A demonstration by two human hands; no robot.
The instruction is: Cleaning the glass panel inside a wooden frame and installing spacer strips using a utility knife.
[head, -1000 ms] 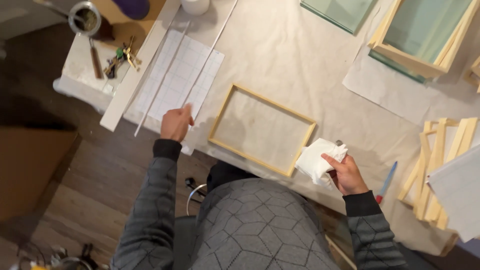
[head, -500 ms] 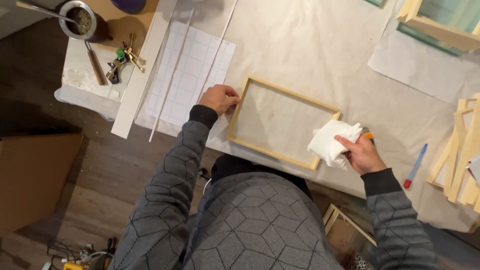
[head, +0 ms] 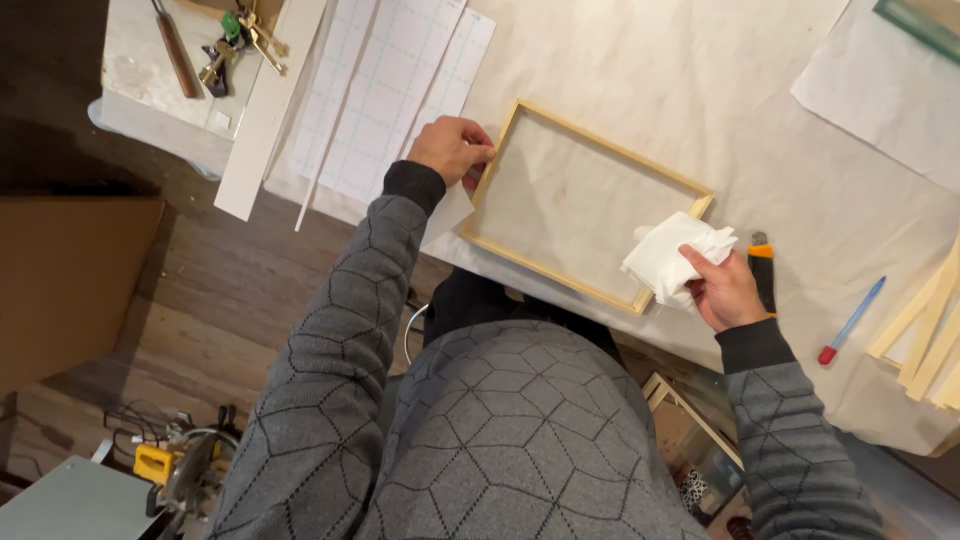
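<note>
We note a desk (head: 640, 60) covered in pale cream paper, filling the upper right of the view, lit evenly. Below it lies a dark wood plank floor (head: 170, 300), with a brown cardboard box (head: 70, 280) at left. Near the lower left corner we see a circular saw (head: 185, 475) with tangled cords beside it.

paper-covered table (head: 640, 60) bears wooden frame (head: 590, 205), blue pen (head: 852, 320).

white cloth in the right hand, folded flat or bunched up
Bunched up: the white cloth sits crumpled in the right hand, over the wooden frame's corner.
</note>
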